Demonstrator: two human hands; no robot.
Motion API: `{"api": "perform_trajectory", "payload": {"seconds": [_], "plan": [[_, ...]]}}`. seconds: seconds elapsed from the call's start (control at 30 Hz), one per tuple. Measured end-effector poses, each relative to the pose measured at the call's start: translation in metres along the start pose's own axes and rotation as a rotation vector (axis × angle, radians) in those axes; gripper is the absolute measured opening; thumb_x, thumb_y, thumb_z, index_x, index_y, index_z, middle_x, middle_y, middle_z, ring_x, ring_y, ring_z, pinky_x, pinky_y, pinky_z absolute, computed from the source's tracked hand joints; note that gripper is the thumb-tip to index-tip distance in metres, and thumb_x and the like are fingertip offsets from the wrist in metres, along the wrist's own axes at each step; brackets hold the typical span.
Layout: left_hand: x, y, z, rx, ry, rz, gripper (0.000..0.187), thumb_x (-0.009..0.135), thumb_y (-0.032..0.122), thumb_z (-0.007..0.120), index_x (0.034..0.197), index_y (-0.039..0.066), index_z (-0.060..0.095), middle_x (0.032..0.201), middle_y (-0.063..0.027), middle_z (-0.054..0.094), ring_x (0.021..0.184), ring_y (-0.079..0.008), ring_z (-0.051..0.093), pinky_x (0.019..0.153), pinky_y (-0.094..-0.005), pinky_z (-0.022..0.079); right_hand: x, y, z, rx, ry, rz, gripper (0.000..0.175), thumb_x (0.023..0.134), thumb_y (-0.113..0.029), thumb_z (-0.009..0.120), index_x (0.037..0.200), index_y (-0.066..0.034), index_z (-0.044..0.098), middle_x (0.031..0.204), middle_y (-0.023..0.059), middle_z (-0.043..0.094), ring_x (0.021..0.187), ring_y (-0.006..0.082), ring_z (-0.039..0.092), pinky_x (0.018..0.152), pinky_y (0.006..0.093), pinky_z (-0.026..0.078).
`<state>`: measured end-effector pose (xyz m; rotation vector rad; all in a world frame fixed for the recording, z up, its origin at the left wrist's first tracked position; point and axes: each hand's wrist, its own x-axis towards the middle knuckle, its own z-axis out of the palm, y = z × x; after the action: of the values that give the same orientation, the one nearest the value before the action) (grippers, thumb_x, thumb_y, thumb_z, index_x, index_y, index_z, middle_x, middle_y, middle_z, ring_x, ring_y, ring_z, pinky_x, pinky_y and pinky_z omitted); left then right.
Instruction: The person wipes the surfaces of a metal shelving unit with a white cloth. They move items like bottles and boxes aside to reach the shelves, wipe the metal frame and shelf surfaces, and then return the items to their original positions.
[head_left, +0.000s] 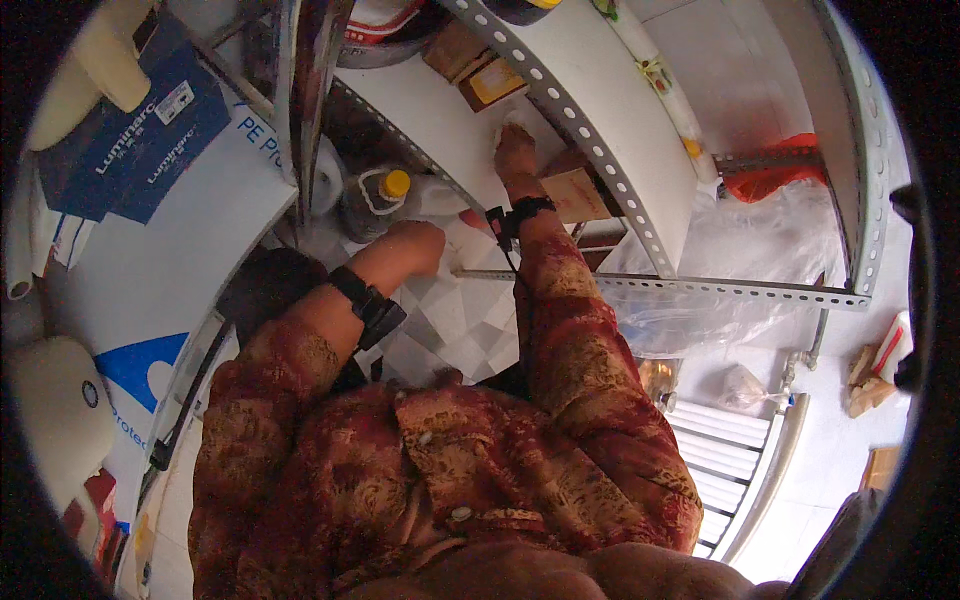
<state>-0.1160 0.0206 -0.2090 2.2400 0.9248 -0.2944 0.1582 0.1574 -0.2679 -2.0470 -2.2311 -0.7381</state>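
My right hand (516, 150) reaches over a white shelf board (420, 97) with perforated metal edging. A small whitish, cloth-like thing (513, 120) shows at its fingertips. Just beyond lies a brown box with a yellow panel (495, 81). Beside my right wrist is a light brown cardboard box (576, 196). My left hand (420, 246) hangs bent in front of the lower part of the rack, near a large bottle with a yellow cap (394, 184). Its fingers are turned away, so I cannot see whether they hold anything.
Perforated metal rails (750, 289) frame the rack on the right. Clear plastic sheeting (720, 247) hangs there, above a white radiator (720, 442). On the left, a white table surface (187, 277) carries dark blue boxes (135, 142). Tiled floor (465, 330) shows below.
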Motion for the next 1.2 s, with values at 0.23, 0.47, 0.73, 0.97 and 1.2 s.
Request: {"api": "perform_trajectory", "payload": {"seconds": [0.23, 0.47, 0.73, 0.97, 1.2], "plan": [[0.002, 0.002, 0.000, -0.045, 0.002, 0.010, 0.028, 0.076, 0.011, 0.062, 0.101, 0.002, 0.069, 0.107, -0.0155, 0.067, 0.099, -0.0331, 0.065, 0.082, -0.0441, 0.052, -0.085, -0.028, -0.103, 0.433, -0.048, -0.106, 0.034, 0.072, -0.007, 0.063, 0.105, -0.0040, 0.064, 0.112, 0.0194, 0.062, 0.104, 0.0365, 0.059, 0.088, 0.0380, 0.048], [-0.008, 0.000, 0.001, -0.050, 0.083, 0.007, 0.025, 0.073, 0.010, 0.063, 0.095, 0.000, 0.069, 0.097, -0.0188, 0.068, 0.089, -0.0348, 0.066, 0.074, -0.0438, 0.052, -0.161, 0.029, -0.074, 0.482, -0.074, 0.320, 0.029, 0.078, -0.015, 0.063, 0.103, -0.0007, 0.065, 0.094, 0.0136, 0.068, 0.082, 0.0300, 0.065, 0.073, 0.0369, 0.052], [-0.015, 0.000, -0.007, -0.032, 0.070, 0.054, 0.024, 0.072, 0.010, 0.063, 0.093, -0.001, 0.069, 0.095, -0.0190, 0.068, 0.086, -0.0344, 0.067, 0.073, -0.0431, 0.053, -0.176, 0.108, -0.066, -0.260, -0.243, 0.645, 0.031, 0.078, -0.025, 0.066, 0.101, -0.0042, 0.067, 0.099, 0.0103, 0.069, 0.086, 0.0223, 0.067, 0.070, 0.0354, 0.055], [-0.012, -0.001, -0.012, -0.058, 0.042, 0.041, 0.029, 0.071, 0.010, 0.064, 0.098, 0.000, 0.070, 0.101, -0.0178, 0.068, 0.093, -0.0335, 0.066, 0.078, -0.0433, 0.053, -0.131, 0.127, -0.063, -0.091, -0.101, 0.700, 0.037, 0.078, -0.030, 0.065, 0.105, -0.0057, 0.063, 0.105, 0.0099, 0.066, 0.093, 0.0245, 0.065, 0.074, 0.0375, 0.054], [-0.009, 0.004, -0.010, -0.054, 0.016, 0.067, 0.031, 0.072, 0.017, 0.067, 0.098, 0.002, 0.070, 0.103, -0.0177, 0.068, 0.094, -0.0325, 0.066, 0.079, -0.0431, 0.053, -0.133, 0.138, -0.007, 0.476, 0.071, 0.644, 0.047, 0.081, -0.038, 0.061, 0.112, -0.0030, 0.057, 0.111, 0.0120, 0.061, 0.100, 0.0287, 0.060, 0.081, 0.0400, 0.051]]}}
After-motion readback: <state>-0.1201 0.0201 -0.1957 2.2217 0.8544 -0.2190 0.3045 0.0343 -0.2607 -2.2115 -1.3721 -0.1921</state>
